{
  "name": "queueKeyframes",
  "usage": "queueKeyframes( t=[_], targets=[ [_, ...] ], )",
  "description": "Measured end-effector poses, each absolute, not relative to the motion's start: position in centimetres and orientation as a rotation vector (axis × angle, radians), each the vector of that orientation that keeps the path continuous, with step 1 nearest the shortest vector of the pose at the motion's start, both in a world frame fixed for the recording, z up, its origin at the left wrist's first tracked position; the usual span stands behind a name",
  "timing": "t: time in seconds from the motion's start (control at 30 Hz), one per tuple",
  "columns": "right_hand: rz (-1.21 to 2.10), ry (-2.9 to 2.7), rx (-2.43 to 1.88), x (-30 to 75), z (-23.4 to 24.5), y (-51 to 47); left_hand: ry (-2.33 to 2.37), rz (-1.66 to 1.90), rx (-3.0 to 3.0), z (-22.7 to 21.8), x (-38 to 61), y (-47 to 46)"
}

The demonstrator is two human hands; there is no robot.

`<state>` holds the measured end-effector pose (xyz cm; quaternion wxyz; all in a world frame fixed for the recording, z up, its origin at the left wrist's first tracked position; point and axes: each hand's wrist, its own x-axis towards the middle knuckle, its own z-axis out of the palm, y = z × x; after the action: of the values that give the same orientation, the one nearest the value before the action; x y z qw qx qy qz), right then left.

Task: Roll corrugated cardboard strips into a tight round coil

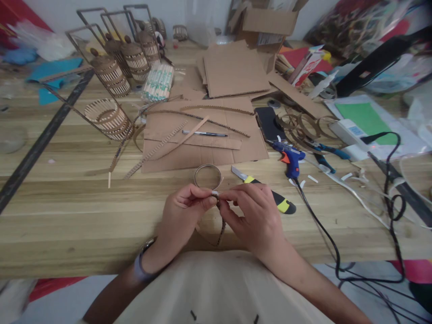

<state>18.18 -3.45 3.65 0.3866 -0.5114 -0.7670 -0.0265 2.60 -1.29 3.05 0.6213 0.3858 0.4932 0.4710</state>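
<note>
Close to my body, over the wooden table, my left hand (pixel 185 211) and my right hand (pixel 254 213) meet at the fingertips. Both pinch a thin corrugated cardboard strip (pixel 222 231), which curves down below the fingers in a loop. A small white piece (pixel 214 193) shows at the fingertips; I cannot make out what it is. Just beyond the hands lies a round cardboard ring (pixel 195 173). A yellow and black utility knife (pixel 285 204) rests beside my right hand, partly hidden by it, with its blade out.
A blue glue gun (pixel 290 157) with a black cord lies to the right, near pliers (pixel 332 150) and a phone (pixel 270 123). Cardboard sheets (pixel 205 157) carry strips and a pen (pixel 205 133). Lantern-like baskets (pixel 110 74) stand at the back left, an open one (pixel 110 119) nearer.
</note>
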Motion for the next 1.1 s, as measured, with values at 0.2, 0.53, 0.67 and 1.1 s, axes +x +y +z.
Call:
queueKeyframes(
  t=[0.2, 0.53, 0.67, 1.1],
  targets=[
    [-0.176, -2.005, -1.375, 18.2, 3.5, -3.3, 1.188, 1.053, 0.942, 3.1, 2.6, -1.3],
    [-0.234, -2.044, -1.409, 18.0, 3.5, -3.3, 1.177, 1.016, 0.961, 2.9, 2.6, -1.4],
    [-0.183, -2.041, -1.399, 18.2, 3.6, -3.3, 1.155, 1.014, 0.974, 2.8, 2.5, -1.4],
    [-0.05, -2.055, -1.369, 20.0, 3.4, -2.2, 1.028, 0.843, 0.94, 3.4, 2.3, -1.2]
  ],
)
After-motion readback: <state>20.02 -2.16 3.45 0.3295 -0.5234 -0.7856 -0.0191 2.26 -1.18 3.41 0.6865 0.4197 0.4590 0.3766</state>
